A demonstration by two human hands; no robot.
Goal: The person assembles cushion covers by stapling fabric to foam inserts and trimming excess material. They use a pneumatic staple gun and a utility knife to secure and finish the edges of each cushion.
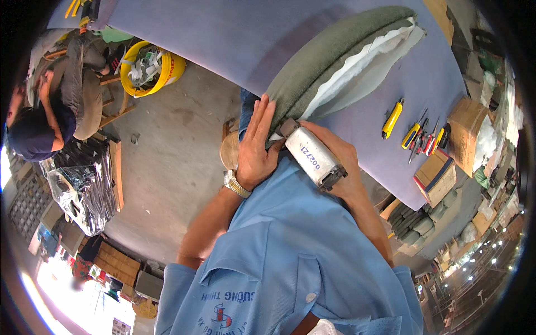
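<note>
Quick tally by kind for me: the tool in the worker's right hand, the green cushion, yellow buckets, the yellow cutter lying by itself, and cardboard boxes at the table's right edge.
White-bodied tool: 1
Green cushion: 1
Yellow bucket: 1
Yellow cutter: 1
Cardboard boxes: 2, larger box and smaller box
Total: 6

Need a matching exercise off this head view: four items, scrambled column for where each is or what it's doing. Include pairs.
Column one:
1. left hand
2. right hand
3. yellow bucket
4. yellow utility knife

Column two:
A. lying on the blue-purple table
B. holding scraps, left of the table
C. gripping the white tool
D. fingers extended against the grey-green cushion

Pairs: 1-D, 2-C, 3-B, 4-A
</note>
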